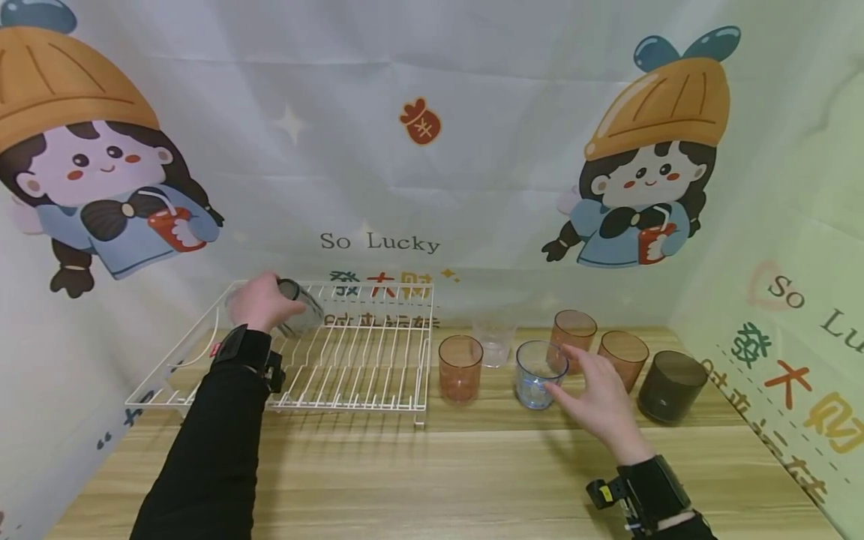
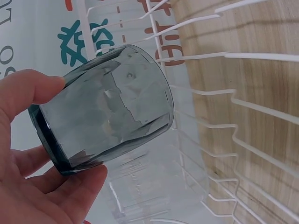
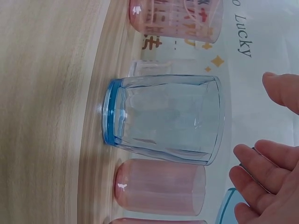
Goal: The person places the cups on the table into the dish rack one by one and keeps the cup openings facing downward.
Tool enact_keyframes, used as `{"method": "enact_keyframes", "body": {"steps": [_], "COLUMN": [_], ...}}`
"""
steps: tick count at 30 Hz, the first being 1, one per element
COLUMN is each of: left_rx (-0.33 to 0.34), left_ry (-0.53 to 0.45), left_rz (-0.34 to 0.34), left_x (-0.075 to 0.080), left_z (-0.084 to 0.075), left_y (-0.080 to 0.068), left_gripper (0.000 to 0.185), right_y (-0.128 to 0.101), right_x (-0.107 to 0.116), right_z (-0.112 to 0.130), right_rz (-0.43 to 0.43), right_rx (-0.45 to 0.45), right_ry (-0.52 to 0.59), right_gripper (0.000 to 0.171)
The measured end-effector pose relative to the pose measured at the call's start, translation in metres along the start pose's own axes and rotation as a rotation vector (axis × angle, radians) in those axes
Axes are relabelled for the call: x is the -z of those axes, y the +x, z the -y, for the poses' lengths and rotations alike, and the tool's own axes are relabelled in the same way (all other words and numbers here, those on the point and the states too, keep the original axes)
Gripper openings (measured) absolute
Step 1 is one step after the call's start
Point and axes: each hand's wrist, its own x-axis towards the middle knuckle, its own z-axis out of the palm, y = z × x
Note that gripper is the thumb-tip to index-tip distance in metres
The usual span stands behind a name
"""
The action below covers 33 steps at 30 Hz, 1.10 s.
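My left hand (image 1: pixel 265 301) grips a smoky grey glass (image 1: pixel 300 307) and holds it tilted above the left part of a white wire rack (image 1: pixel 358 360). In the left wrist view my thumb and fingers (image 2: pixel 28 88) curl round the grey glass (image 2: pixel 107 121) near its base, with the rack wires (image 2: pixel 233 102) behind it. My right hand (image 1: pixel 587 390) is open just right of a blue-tinted glass (image 1: pixel 536 375) that stands on the table. In the right wrist view my fingers (image 3: pixel 261 177) are a small gap from the blue glass (image 3: pixel 163 121), not touching it.
On the wooden table (image 1: pixel 432 480) stand an orange glass (image 1: pixel 460 367), a clear glass (image 1: pixel 494 343), two more orange glasses (image 1: pixel 574 334) (image 1: pixel 622 356) and a dark grey glass (image 1: pixel 671 386). A clear glass (image 2: pixel 135 186) seems to lie in the rack. A printed cloth backs the table.
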Motion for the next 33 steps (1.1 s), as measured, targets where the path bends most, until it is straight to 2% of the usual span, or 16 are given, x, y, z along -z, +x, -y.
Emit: {"method": "enact_keyframes", "body": {"steps": [10,18,26,33], "left_rx": [0.031,0.034,0.024,0.025], "left_ry": [0.013,0.012,0.033,0.056], "left_rz": [0.056,0.057,0.091,0.087], "left_x": [-0.004,-0.009,-0.011,-0.012], "left_z": [0.002,-0.001,-0.002,-0.006], "left_y": [0.001,0.002,0.006,0.009], "left_gripper": [0.065,0.049,0.049,0.049], "right_y": [0.001,0.000,0.000,0.000], "right_x": [0.000,0.000,0.000,0.001], "right_z": [-0.001,0.001,0.000,-0.001], "right_rz": [-0.017,-0.006,-0.007,-0.003], "right_rx": [0.024,0.018,0.023,0.033], "right_ry": [-0.021,-0.015,-0.027,-0.022], "right_gripper": [0.064,0.063,0.063,0.063]}}
